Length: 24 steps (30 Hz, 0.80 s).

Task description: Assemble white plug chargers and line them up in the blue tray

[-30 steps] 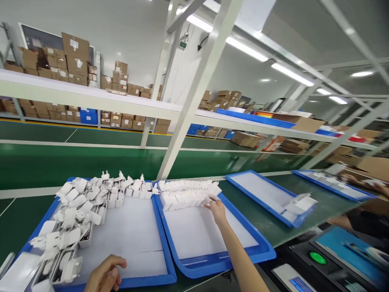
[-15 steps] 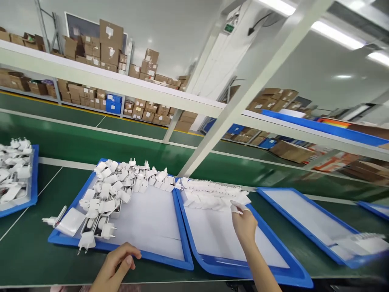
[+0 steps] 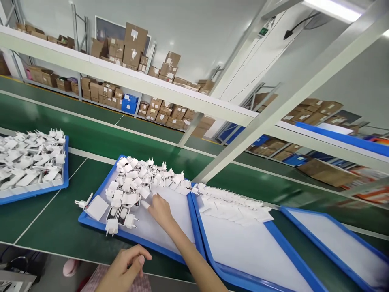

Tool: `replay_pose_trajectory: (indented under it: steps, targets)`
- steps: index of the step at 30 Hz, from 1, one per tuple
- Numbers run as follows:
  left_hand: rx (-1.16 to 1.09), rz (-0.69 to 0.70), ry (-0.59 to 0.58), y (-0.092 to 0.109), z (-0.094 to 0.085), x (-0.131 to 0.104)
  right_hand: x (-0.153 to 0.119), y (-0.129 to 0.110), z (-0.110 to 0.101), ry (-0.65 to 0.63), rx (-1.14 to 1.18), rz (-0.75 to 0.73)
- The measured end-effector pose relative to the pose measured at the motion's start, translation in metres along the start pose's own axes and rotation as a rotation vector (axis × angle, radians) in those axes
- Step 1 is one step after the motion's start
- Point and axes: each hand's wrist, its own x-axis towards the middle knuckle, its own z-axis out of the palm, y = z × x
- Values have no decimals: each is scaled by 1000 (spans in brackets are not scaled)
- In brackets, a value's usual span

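Note:
Loose white plug chargers (image 3: 130, 182), some with two round pins showing, lie heaped at the left and back of a blue-rimmed tray (image 3: 152, 244). My right hand (image 3: 160, 211) reaches over this tray, its fingers apart at the pile's right side. White covers its fingertip; nothing held shows. In front of the tray's near edge is my left hand (image 3: 126, 265), thumb and fingers loosely curved apart, holding nothing. To the right, a second blue tray (image 3: 240, 273) carries neat rows of white chargers (image 3: 235, 205) along its back, pins up.
A tray heaped with white chargers (image 3: 30, 158) stands at far left. Another blue-edged tray (image 3: 337, 243) lies at far right. A slanting white post (image 3: 237, 142) and a horizontal rail (image 3: 170, 90) rise behind the green table (image 3: 51, 211). Cardboard boxes fill shelves beyond.
My right hand has moved left from the rows in the second tray to the loose pile. My left hand stays near the front edge. The view has turned left.

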Motion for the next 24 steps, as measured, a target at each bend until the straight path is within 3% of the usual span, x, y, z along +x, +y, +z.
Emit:
replay_pose_trajectory:
  steps: [5,14,17,21,24]
  targets:
    - [-22,30,38,-2,-7,-4,26,-6,7,52,54,76]
    - [-124,22,71,-11,-8,-6,15,21,3,212,321,92]
    - [-81,45,63,-9,-4,-6,-17,32,-10,279,438,37]
    - [-30,-46,115,-1,13,1,-94,30,-29,303,525,-59]
    - [-52,92,100,14,24,7,-147,10,-43,322,553,-318]
